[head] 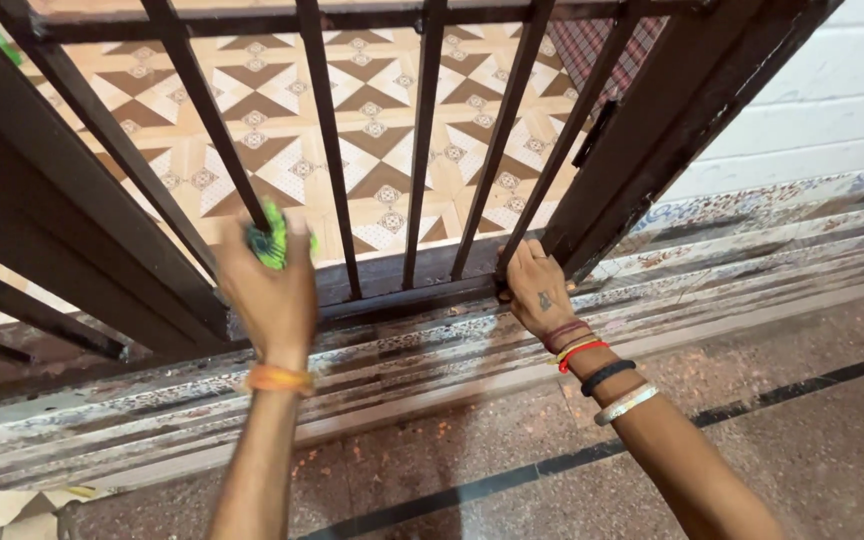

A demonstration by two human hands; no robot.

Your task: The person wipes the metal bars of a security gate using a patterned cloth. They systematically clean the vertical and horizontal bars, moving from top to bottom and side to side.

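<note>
A person's left hand (pixel 270 290) presses a green scrubbing pad (pixel 274 240) against a dark metal bar (pixel 214 120) of a barred gate (pixel 372 290), the fingers clenched around the pad so that only its green edge shows above the knuckles. The pad sits at the fingertip end of the grip, up against the lower stretch of the bar, just above the gate's bottom rail. That bar runs long and narrow, leaning from upper left down to lower right in the head view, its foot pointing toward the hand. An orange band (pixel 278 379) circles the left wrist. Farther right, the right hand (pixel 535 295) is closed around the foot of another bar (pixel 564 140) where it meets the rail, beside the gate's heavy side post (pixel 682 110). Red, black and silver bangles (pixel 597 370) ring that wrist. Behind the bars lies a patterned tile floor (pixel 382 130); a white brick wall (pixel 832 100) stands at far right.
</note>
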